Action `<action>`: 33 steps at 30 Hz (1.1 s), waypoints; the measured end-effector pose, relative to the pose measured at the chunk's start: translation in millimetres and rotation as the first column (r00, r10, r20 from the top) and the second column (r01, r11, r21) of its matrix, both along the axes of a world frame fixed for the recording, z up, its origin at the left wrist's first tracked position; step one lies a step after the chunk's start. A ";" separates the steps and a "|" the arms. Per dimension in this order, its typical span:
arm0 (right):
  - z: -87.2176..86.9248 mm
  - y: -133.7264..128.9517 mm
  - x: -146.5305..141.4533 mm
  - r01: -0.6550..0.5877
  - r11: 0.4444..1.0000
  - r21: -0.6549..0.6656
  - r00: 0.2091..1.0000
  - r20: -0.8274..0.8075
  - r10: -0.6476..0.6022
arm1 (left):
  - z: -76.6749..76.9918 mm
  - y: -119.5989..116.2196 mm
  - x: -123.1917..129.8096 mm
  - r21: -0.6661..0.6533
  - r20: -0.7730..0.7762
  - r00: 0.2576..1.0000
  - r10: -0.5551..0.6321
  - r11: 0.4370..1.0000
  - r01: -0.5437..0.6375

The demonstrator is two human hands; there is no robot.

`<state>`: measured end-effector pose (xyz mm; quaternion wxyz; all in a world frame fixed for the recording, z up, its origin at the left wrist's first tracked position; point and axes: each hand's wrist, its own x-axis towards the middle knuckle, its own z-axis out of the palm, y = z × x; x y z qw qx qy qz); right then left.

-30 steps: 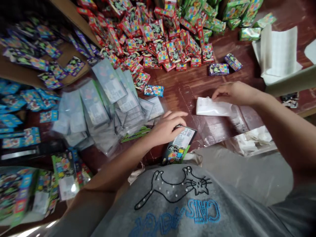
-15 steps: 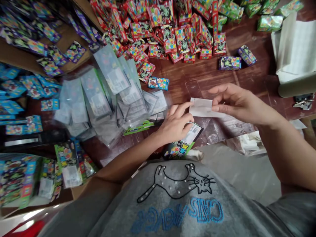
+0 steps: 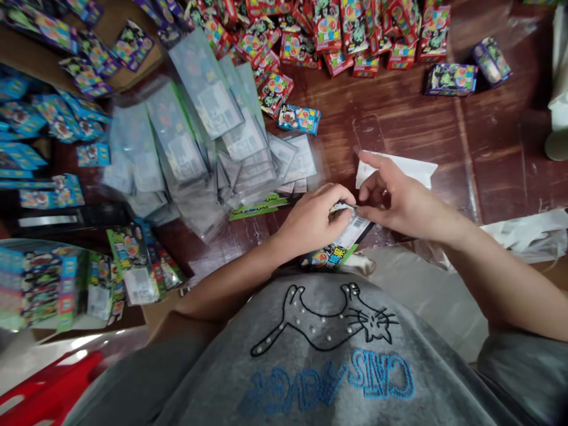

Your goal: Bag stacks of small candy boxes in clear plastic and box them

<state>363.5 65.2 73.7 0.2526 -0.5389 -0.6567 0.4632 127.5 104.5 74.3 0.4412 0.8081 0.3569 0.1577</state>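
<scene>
My left hand (image 3: 316, 220) is closed, its thumb and index finger at the top edge of a black and green printed packaging card (image 3: 355, 229) with a white barcode panel. The card lies close against my shirt. My right hand (image 3: 394, 198) meets it there, fingers curled and thumb tip at the card's edge; anything pinched between them is too small to make out. Just behind my right hand a white slip of paper (image 3: 415, 168) lies on the table. Left of my left hand, clear plastic sleeves with barcode labels (image 3: 217, 109) are heaped, beside another green-edged card (image 3: 260, 207).
Red candy boxes (image 3: 328, 26) are piled at the back. Two purple boxes (image 3: 451, 79) lie at back right, and a blue box (image 3: 299, 119) by the sleeves. A carton (image 3: 157, 50) of purple boxes and more blue boxes (image 3: 38, 151) stand left. Crumpled white wrapping (image 3: 528, 234) is at right.
Both hands have left the white slip, which now lies behind my right hand. My right hand has come left to the card, and my left hand grips its edge. The view has shifted.
</scene>
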 end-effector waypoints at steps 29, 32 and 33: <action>-46.9 -23.5 -95.9 0.509 0.822 0.257 0.857 -0.239 -0.456 | -41.7 -32.9 -97.5 -0.291 0.269 0.855 0.444 0.883 -0.368; -55.1 -27.8 -111.0 0.583 0.740 0.336 0.812 -0.250 -0.527 | -46.8 -21.7 -83.5 -0.300 0.327 0.832 0.448 0.884 -0.359; -58.5 -30.3 -114.4 0.596 0.730 0.335 0.803 -0.266 -0.533 | -49.2 -21.6 -81.5 -0.313 0.335 0.835 0.437 0.887 -0.339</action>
